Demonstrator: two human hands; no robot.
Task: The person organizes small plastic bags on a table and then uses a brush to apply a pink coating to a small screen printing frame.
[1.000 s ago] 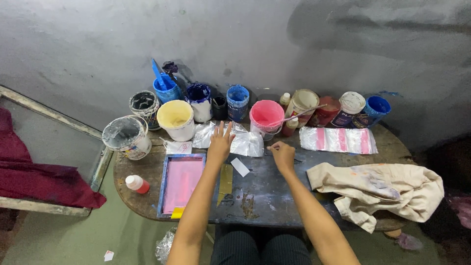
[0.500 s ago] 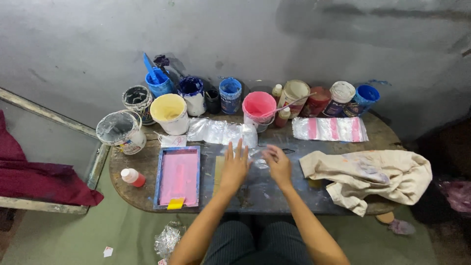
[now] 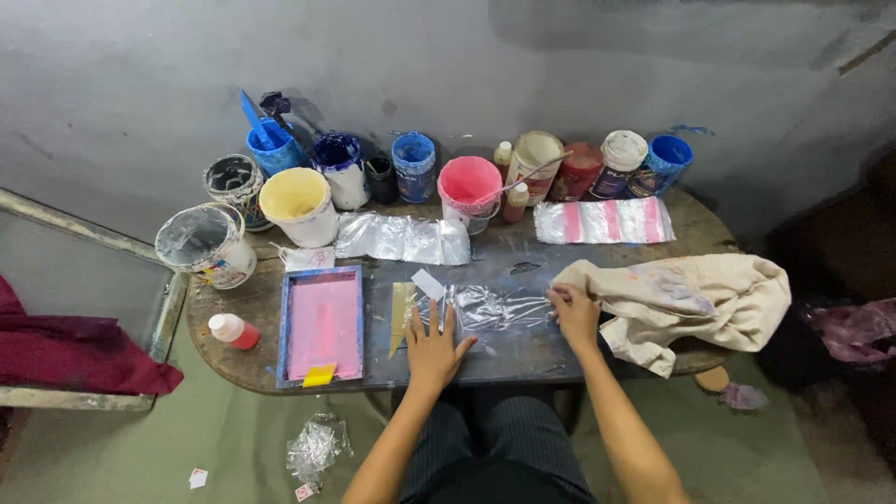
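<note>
A clear plastic bag (image 3: 490, 306) lies flat on the dark middle of the round wooden table (image 3: 691, 224). My left hand (image 3: 435, 343) presses on the bag's left end with fingers spread. At the bag's right end, my right hand (image 3: 573, 312) pinches its edge. To the left sits a blue-framed printing screen (image 3: 322, 325) coated in pink ink, with a yellow squeegee piece (image 3: 318, 375) at its near edge. A pile of clear bags (image 3: 403, 240) lies behind the flat one.
Several paint tubs line the wall: a pink one (image 3: 469, 189), a cream one (image 3: 299, 206), blue ones (image 3: 413, 165). A stained beige cloth (image 3: 686, 299) lies on the right, pink-striped packets (image 3: 603, 221) behind it, and a small red-and-white bottle (image 3: 232, 330) at the left edge.
Both hands drew back from the bag pile toward me, bringing one clear bag onto the table's middle. It now lies spread flat between my hands.
</note>
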